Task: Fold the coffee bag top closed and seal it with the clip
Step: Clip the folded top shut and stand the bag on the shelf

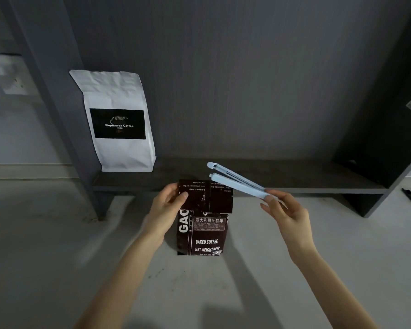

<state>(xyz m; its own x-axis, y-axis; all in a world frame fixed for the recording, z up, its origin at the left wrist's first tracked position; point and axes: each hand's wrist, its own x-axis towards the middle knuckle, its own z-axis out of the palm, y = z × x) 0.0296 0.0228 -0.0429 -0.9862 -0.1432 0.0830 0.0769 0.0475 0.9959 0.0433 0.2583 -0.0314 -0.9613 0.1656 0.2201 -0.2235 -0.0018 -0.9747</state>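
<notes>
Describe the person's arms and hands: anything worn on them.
Both forearms are bare up to the frame's lower edge, with no sleeves in view. The left hand and right hand wear no gloves, and no rings, watch or bracelet show. Nails look short and unpainted.

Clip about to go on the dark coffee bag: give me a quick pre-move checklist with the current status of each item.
1. Top of the dark coffee bag folded over: ok, the flap lies down over the front.
2. Fold held in place: ok, the left hand pinches the flap's left edge.
3. Clip open: ok, its two light blue arms are spread at the free end.
4. Clip secure: ok, the right hand grips its hinged end.
5. Clip lined up with the fold: not ok, it is angled above the flap's right corner, not across it.
6. Flap flat and even: cannot tell, a vertical crease shows.
</notes>
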